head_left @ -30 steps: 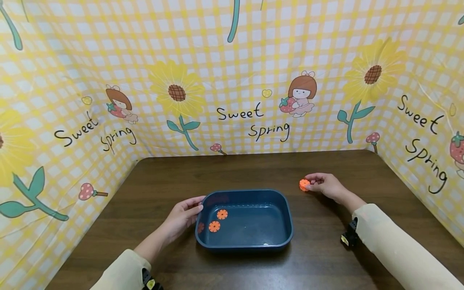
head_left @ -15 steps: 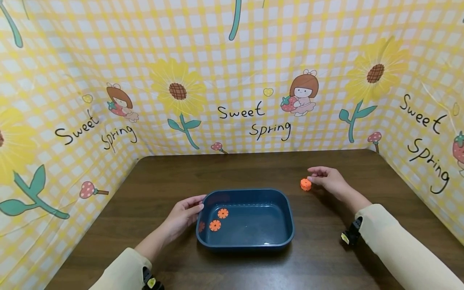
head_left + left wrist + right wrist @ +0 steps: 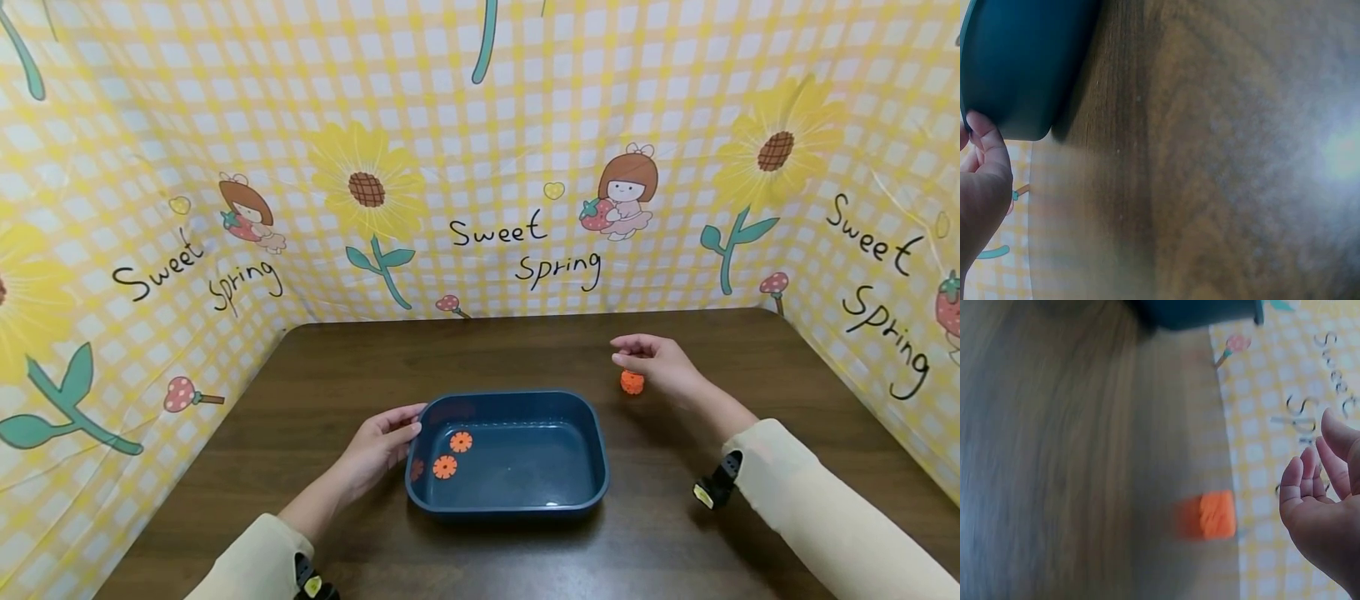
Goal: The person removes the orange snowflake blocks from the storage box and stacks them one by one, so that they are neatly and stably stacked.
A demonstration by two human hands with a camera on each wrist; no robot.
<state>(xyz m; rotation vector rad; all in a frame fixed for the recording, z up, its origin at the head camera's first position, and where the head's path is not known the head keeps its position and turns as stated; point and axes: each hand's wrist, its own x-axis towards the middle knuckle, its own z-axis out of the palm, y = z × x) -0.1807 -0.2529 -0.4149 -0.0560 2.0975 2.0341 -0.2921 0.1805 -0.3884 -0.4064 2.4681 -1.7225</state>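
A dark blue rectangular tub stands in the middle of the table. My left hand grips its left rim, with the thumb at the edge, as the left wrist view also shows on the tub wall. Inside, at the left, lie two orange notched discs, an upper disc and a lower disc. Right of the tub's far corner is a small stack of orange notched discs. Just above it hovers my right hand, fingers loosely bent, thumb apart and nothing visible between them; the stack sits below it.
The brown wooden table reaches back to a yellow checked cloth that walls in the back and both sides. Light glares off the tabletop in the left wrist view.
My right hand has let go of the disc stack, drawn back to the right, then risen and moved left above it. The left hand and tub have stayed in place.
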